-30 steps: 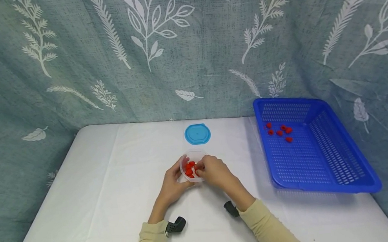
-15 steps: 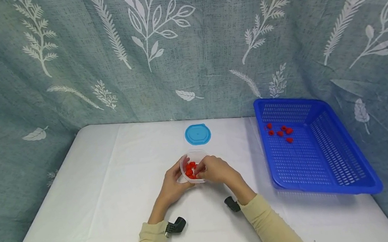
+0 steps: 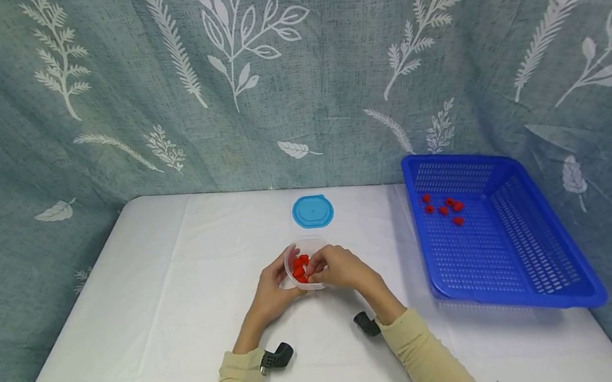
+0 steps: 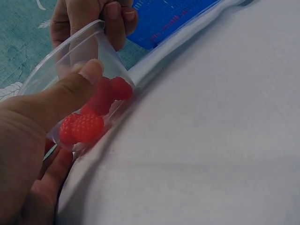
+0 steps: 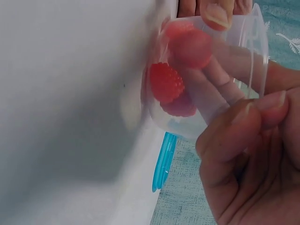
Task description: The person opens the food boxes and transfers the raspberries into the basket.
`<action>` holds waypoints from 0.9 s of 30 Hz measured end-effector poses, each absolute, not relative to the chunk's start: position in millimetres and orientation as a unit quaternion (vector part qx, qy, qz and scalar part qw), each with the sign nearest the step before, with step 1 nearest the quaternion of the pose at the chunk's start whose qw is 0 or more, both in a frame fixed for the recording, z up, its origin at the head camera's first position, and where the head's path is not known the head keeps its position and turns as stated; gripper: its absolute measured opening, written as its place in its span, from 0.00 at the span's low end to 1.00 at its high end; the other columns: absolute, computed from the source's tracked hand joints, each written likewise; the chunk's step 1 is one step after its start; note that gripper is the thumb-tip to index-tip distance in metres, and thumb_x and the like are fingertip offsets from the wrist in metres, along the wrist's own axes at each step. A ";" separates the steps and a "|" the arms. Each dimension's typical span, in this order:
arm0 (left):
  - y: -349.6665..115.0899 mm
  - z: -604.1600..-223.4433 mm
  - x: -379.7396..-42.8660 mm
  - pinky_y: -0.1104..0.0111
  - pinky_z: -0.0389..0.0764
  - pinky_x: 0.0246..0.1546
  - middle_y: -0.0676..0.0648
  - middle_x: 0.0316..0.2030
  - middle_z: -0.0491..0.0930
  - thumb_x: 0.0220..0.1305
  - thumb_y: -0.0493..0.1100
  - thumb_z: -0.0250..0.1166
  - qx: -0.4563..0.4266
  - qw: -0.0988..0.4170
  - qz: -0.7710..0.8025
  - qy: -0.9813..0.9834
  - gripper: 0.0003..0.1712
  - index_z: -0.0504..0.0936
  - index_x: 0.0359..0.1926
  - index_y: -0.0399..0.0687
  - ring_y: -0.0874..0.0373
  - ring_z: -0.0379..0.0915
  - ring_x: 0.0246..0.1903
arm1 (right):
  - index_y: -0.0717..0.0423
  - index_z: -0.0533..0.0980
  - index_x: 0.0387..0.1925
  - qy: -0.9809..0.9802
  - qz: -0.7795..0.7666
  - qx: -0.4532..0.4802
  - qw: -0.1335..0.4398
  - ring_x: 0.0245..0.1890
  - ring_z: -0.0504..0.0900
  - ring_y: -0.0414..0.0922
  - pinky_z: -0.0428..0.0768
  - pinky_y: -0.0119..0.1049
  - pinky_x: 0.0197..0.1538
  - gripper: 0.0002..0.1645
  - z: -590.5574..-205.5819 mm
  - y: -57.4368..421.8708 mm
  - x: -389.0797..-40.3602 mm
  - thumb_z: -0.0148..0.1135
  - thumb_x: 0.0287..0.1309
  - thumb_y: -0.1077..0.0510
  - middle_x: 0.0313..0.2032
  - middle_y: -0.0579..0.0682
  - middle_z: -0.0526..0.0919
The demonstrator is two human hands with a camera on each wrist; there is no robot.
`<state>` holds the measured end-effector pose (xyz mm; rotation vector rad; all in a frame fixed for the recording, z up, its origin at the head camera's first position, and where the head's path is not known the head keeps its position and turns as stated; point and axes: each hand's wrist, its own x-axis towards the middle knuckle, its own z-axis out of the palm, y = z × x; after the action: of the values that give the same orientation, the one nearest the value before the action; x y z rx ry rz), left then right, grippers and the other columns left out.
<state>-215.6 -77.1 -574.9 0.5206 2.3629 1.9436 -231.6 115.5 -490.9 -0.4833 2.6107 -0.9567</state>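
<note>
The bent fingers of the right hand (image 3: 342,268) reach down inside a clear, round plastic cup (image 3: 308,245), their tips close against the red, bumpy, round raspberries (image 5: 166,82) in it; whether they pinch 1 of these, I cannot tell. The left hand (image 3: 272,291) grips the same cup from the other side, its thumb and fingers pressed around the wall. The cup is near the middle of a table spread with white cloth (image 3: 128,309), with the raspberries gathered low inside. Just beyond the cup lies a flat, light-blue, rounded plastic lid (image 3: 312,211). Farther off to the right sits a dark-blue, rectangular, perforated plastic basket (image 3: 477,272), with 6 similar red berries (image 3: 443,210) near its left side. Behind everything hangs a grey-green fabric curtain (image 3: 187,73) printed with white leaves.
</note>
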 end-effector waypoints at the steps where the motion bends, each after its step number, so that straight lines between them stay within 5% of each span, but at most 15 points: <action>1: -77.0 -574.8 -215.5 0.60 0.65 0.73 0.44 0.69 0.73 0.51 0.34 0.79 0.168 0.020 0.627 0.761 0.53 0.64 0.77 0.51 0.51 0.65 0.72 | 0.57 0.85 0.32 0.913 -0.336 -0.168 0.161 0.31 0.78 0.40 0.79 0.30 0.36 0.03 -491.3 115.6 -231.9 0.71 0.57 0.67 0.29 0.45 0.85; 27: -74.6 -573.6 -214.2 0.56 0.65 0.73 0.40 0.68 0.74 0.51 0.31 0.78 0.172 0.007 0.636 0.752 0.52 0.64 0.76 0.46 0.47 0.66 0.72 | 0.54 0.86 0.30 0.906 -0.354 -0.192 0.134 0.27 0.76 0.39 0.75 0.30 0.29 0.09 -500.6 121.9 -230.2 0.69 0.64 0.54 0.27 0.41 0.85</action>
<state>-214.2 -74.6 -573.6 0.5370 2.3520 1.9889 -230.2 121.9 -500.6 -0.5556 2.6260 -1.0262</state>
